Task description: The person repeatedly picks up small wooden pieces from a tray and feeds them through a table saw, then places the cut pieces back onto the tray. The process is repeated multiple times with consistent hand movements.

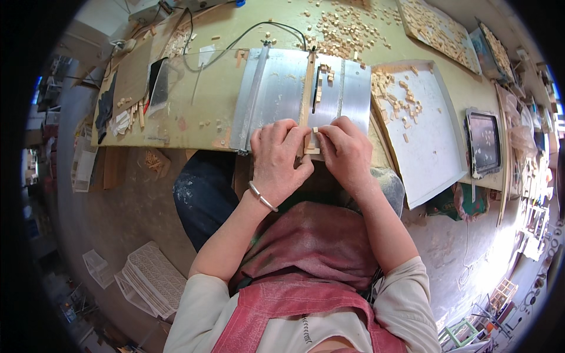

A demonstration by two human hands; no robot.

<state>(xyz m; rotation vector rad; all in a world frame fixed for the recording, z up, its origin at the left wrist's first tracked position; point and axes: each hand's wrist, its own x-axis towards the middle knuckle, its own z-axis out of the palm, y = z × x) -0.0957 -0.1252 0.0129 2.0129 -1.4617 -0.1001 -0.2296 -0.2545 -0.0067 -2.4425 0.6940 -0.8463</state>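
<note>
A silver metal plate with a narrow dark slot lies before me, and a long wooden strip runs along it beside the slot. My left hand is curled around the near end of this strip, thumb below and fingers above. My right hand pinches a small wooden block between thumb and forefinger, just right of the strip. A short light wooden piece sits between the hands at the plate's near edge. Several small cut blocks rest along the slot.
A white tray with scattered wooden blocks stands to the right. More blocks cover the table's far side. A black cable curves over the table behind the plate. At the left lies a cardboard sheet; a dark shallow tray is far right.
</note>
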